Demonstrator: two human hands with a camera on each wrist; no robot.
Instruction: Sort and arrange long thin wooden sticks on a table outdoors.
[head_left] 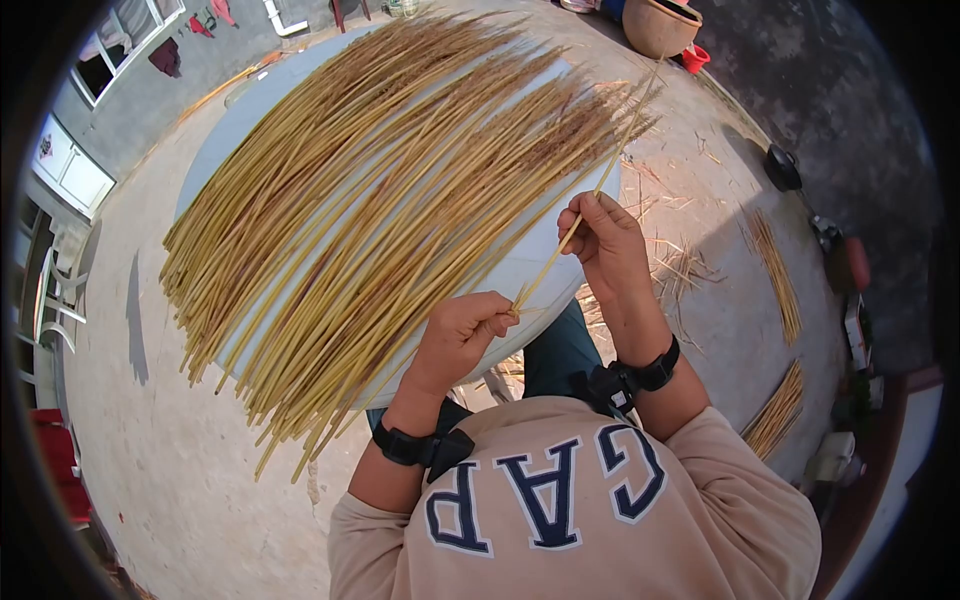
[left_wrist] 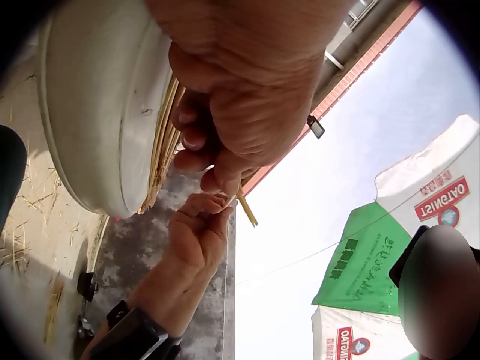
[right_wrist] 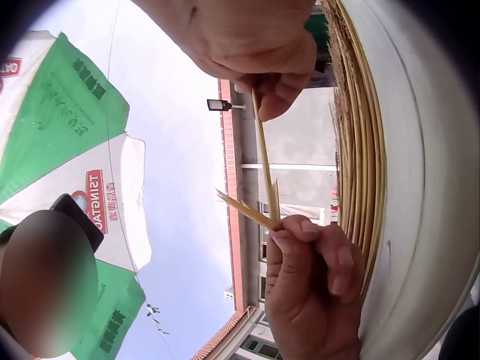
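A single dry reed stalk (head_left: pixel 549 264) runs between my two hands, its feathery top slanting away to the upper right. My left hand (head_left: pixel 465 332) pinches it near the lower end, where a split, pale strip of sheath (right_wrist: pixel 245 208) sticks out sideways in the right wrist view. Farther up, my right hand (head_left: pixel 612 240) holds the same stalk between thumb and fingers. Both hands are over the near edge of a round, pale table (head_left: pixel 540 285). Rows of plumed reed stalks (head_left: pixel 390 215) cover much of it, plumes toward the far side.
Loose straw scraps (head_left: pixel 680 270) litter the concrete floor on the right, with stalk bundles (head_left: pixel 775 275) beyond them. A clay pot (head_left: pixel 660 27) and a red bucket (head_left: pixel 694 59) stand at the back. White chairs (head_left: pixel 62 300) are at the left; a green-and-white parasol (left_wrist: pixel 364 259) is overhead.
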